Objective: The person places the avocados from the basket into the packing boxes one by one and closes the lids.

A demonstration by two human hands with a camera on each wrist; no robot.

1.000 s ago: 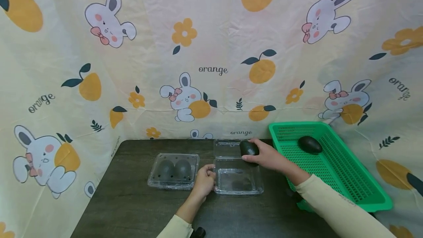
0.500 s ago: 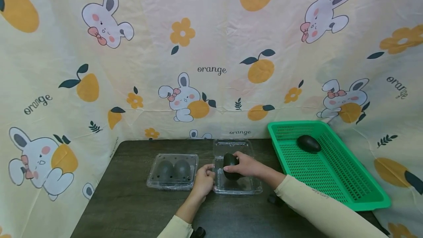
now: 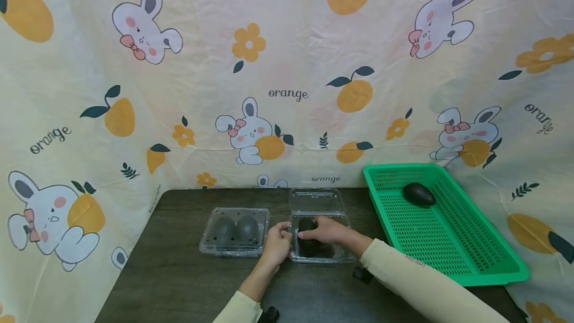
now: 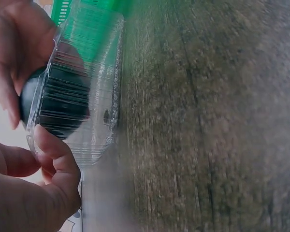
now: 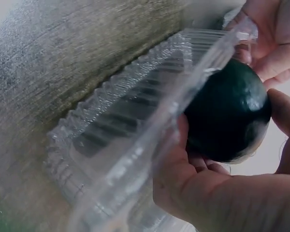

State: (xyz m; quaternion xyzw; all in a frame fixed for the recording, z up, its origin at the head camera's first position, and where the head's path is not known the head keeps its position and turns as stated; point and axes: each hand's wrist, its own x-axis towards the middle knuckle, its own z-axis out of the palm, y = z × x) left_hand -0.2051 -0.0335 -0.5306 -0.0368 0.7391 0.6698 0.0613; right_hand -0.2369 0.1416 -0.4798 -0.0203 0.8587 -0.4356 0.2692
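Note:
My right hand (image 3: 327, 231) grips a dark green avocado (image 5: 229, 111), thumb on one side and fingers on the other. The fruit is down inside the left part of a clear plastic clamshell box (image 3: 323, 261), whose lid (image 3: 316, 201) lies folded back behind it. At the box's left side, my left hand (image 3: 275, 245) pinches the rim between thumb and fingers, seen close up in the left wrist view. The avocado's lower part shows through the ribbed clear wall (image 4: 75, 104) there.
Left of my left hand stands a closed clear box (image 3: 235, 251) with two dark round fruits inside. A green plastic basket (image 3: 430, 243) at the right holds one more avocado (image 3: 419, 194). A patterned cloth (image 3: 296, 123) hangs behind the dark wooden table (image 3: 179, 273).
My right hand has carried the avocado from over the open lid leftward and down into the box's left part. My left hand has stayed at the box's rim.

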